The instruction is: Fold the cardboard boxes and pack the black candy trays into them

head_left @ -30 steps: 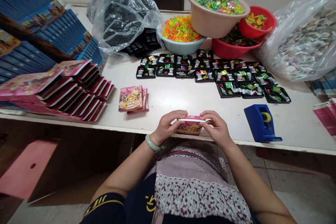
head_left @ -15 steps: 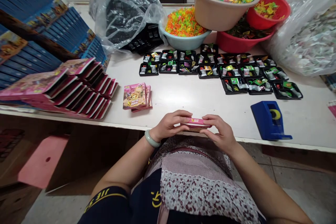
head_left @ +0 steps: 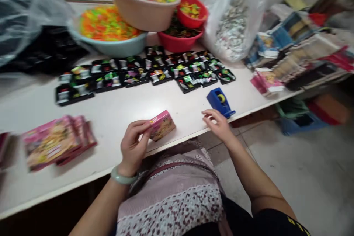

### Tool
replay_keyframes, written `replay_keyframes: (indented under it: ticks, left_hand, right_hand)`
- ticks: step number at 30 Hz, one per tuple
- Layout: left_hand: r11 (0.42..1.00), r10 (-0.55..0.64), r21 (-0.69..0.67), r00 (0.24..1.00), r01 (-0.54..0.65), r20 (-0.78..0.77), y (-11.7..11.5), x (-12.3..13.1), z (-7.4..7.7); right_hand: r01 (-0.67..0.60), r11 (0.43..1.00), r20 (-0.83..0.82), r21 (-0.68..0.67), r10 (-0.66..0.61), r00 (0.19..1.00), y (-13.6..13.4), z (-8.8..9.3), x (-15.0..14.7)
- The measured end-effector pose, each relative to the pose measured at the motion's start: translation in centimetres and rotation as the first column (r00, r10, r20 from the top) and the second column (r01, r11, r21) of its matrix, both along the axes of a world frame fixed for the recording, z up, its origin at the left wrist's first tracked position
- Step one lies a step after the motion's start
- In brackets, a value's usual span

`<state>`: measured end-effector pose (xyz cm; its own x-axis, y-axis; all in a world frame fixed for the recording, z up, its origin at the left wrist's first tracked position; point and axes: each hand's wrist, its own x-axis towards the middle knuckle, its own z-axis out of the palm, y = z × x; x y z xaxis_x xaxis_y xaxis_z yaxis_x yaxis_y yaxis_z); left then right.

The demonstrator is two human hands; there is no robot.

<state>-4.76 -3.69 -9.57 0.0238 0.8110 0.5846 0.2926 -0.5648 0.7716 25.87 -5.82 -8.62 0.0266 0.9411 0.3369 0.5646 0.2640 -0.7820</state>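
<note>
In my left hand (head_left: 136,143) is a small pink printed box (head_left: 163,126), pinched at its left end between thumb and fingers. The box stands on its edge near the front of the white table. My right hand (head_left: 217,123) is off the box, its fingers loosely curved and apart with nothing visible in them. Just beyond those fingers is a blue tape dispenser (head_left: 218,101) with a yellow core. A small pile of similar pink boxes (head_left: 54,142) lies to the left of my left hand, slightly blurred.
Several black trays (head_left: 110,84) of small wrapped items line the table. Behind them are a light blue basin (head_left: 118,48), a beige basin (head_left: 141,13), red basins (head_left: 181,42) and a clear bag (head_left: 235,22). More pink boxes (head_left: 268,81) sit at the right.
My right hand has let go of the box and moved right, towards the tape dispenser. My left hand keeps its hold. The view has turned to the right.
</note>
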Motion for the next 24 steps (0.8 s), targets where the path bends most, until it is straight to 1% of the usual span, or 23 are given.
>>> replay_keyframes:
  ticks: [1, 2, 3, 4, 5, 6, 7, 8, 9, 10, 11, 12, 13, 14, 15, 16, 17, 18, 19, 21, 22, 24]
  left_hand:
    - [1.000, 0.009, 0.030, 0.999, -0.008, -0.033, 0.4, 0.3, -0.2]
    - [0.998, 0.018, 0.056, 0.997, -0.014, -0.071, 0.8, 0.6, -0.3]
    - [0.997, 0.026, 0.076, 0.994, -0.017, -0.109, 1.1, 0.7, -0.3]
    - [0.996, 0.031, 0.093, 0.990, -0.018, -0.139, 1.3, 0.8, -0.3]
    - [0.994, 0.037, 0.106, 0.987, -0.020, -0.156, 1.4, 0.8, -0.3]
    - [0.993, 0.045, 0.117, 0.986, -0.026, -0.163, 1.4, 0.7, -0.2]
    - [0.992, 0.054, 0.124, 0.985, -0.034, -0.166, 1.4, 0.7, -0.2]
    - [0.991, 0.067, 0.130, 0.984, -0.045, -0.166, 1.4, 0.6, -0.1]
    - [0.989, 0.080, 0.132, 0.983, -0.059, -0.166, 1.4, 0.6, -0.1]
    - [0.988, 0.094, 0.135, 0.982, -0.072, -0.166, 1.4, 0.6, -0.1]
    - [0.988, 0.103, 0.135, 0.980, -0.081, -0.169, 1.4, 0.7, -0.1]
    - [0.987, 0.105, 0.135, 0.980, -0.082, -0.171, 1.5, 0.7, -0.1]
    - [0.988, 0.104, 0.133, 0.980, -0.082, -0.170, 1.5, 0.7, -0.2]
    - [0.988, 0.099, 0.131, 0.981, -0.077, -0.168, 1.5, 0.8, -0.2]
    - [0.989, 0.094, 0.128, 0.982, -0.073, -0.164, 1.6, 0.8, -0.2]
    - [0.990, 0.091, 0.124, 0.983, -0.071, -0.161, 1.6, 0.8, -0.2]
    - [0.990, 0.089, 0.120, 0.983, -0.070, -0.160, 1.6, 0.8, -0.2]
    - [0.990, 0.091, 0.119, 0.983, -0.073, -0.160, 1.7, 0.9, -0.2]
    - [0.990, 0.095, 0.119, 0.982, -0.076, -0.162, 1.7, 0.9, -0.2]
    - [0.989, 0.106, 0.115, 0.980, -0.088, -0.166, 1.7, 1.0, -0.1]
    - [0.989, 0.109, 0.113, 0.979, -0.091, -0.170, 1.7, 1.0, -0.1]
    - [0.991, 0.107, 0.103, 0.977, -0.089, -0.182, 1.8, 0.9, -0.1]
  right_hand:
    - [0.146, 0.989, 0.097, 0.021, -0.147, 0.984, -0.1, 0.1, 2.8]
    - [0.267, 0.963, 0.194, 0.041, -0.270, 0.943, -0.1, 0.3, 5.5]
    - [0.358, 0.932, 0.284, 0.054, -0.359, 0.889, -0.2, 0.5, 7.7]
    - [0.413, 0.909, 0.361, 0.053, -0.403, 0.841, -0.3, 0.7, 9.5]
    - [0.440, 0.897, 0.425, 0.032, -0.411, 0.806, -0.3, 0.8, 10.8]
    - [0.449, 0.893, 0.468, 0.001, -0.397, 0.790, -0.2, 0.9, 11.6]
    - [0.444, 0.895, 0.483, -0.038, -0.373, 0.792, 0.0, 0.9, 12.0]
    - [0.432, 0.899, 0.468, -0.076, -0.350, 0.811, 0.1, 0.9, 12.1]
    - [0.417, 0.902, 0.418, -0.111, -0.338, 0.843, 0.2, 0.7, 12.1]
    - [0.402, 0.904, 0.332, -0.147, -0.337, 0.881, 0.2, 0.4, 12.0]
    - [0.387, 0.904, 0.211, -0.185, -0.348, 0.914, 0.2, 0.0, 11.8]
    - [0.370, 0.901, 0.067, -0.225, -0.365, 0.929, 0.0, -0.4, 11.7]
    - [0.350, 0.897, -0.081, -0.269, -0.383, 0.920, -0.3, -0.9, 11.6]
    - [0.329, 0.892, -0.208, -0.309, -0.401, 0.892, -0.6, -1.4, 11.5]
    - [0.315, 0.889, -0.297, -0.334, -0.416, 0.859, -1.0, -1.8, 11.5]
    - [0.320, 0.886, -0.339, -0.335, -0.430, 0.837, -1.3, -2.1, 11.5]
    - [0.346, 0.885, -0.333, -0.310, -0.442, 0.833, -1.5, -2.3, 11.4]
    - [0.385, 0.885, -0.283, -0.263, -0.452, 0.846, -1.7, -2.2, 11.4]
    - [0.425, 0.884, -0.200, -0.196, -0.460, 0.865, -1.7, -2.0, 11.3]
    - [0.455, 0.889, 0.026, -0.056, -0.454, 0.891, -1.3, -1.2, 10.9]
    - [0.442, 0.897, 0.152, -0.008, -0.436, 0.887, -1.0, -0.7, 10.7]
    - [0.412, 0.911, 0.385, 0.023, -0.389, 0.837, -0.2, 0.5, 10.4]
